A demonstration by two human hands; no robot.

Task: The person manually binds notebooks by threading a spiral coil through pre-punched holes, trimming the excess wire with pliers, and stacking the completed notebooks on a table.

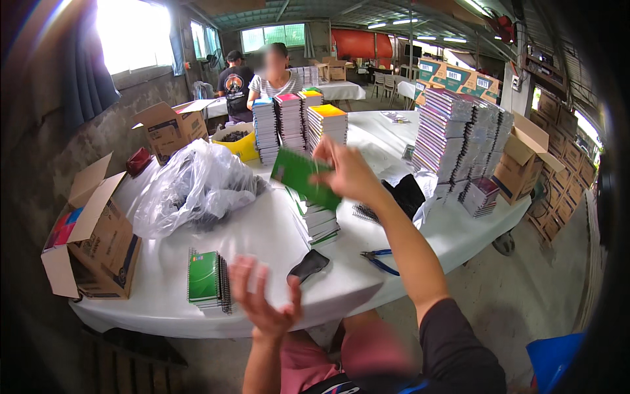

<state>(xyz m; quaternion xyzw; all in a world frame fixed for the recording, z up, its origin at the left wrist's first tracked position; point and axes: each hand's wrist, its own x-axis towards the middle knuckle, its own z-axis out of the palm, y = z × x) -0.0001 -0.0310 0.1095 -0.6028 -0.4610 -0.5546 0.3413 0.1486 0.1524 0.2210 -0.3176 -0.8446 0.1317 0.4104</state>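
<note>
Over white table [262, 230]: right hand [348, 172] grips green notebook [303, 176]; left hand [262, 302] empty.

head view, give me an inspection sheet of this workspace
surface: table under a white cloth, crowded.
job's things: green cover sheet held up in the right hand over a pile of green-edged sheets; small stack of green spiral notebooks near the left hand.
clutter: clear plastic bag, blue-handled pliers, a dark flat object, tall notebook stacks, yellow tub.
grips: right pinches the sheet; left open, empty.
cables: nothing seen.
surroundings: open cardboard boxes, two people at the far end, shed with windows.
</note>
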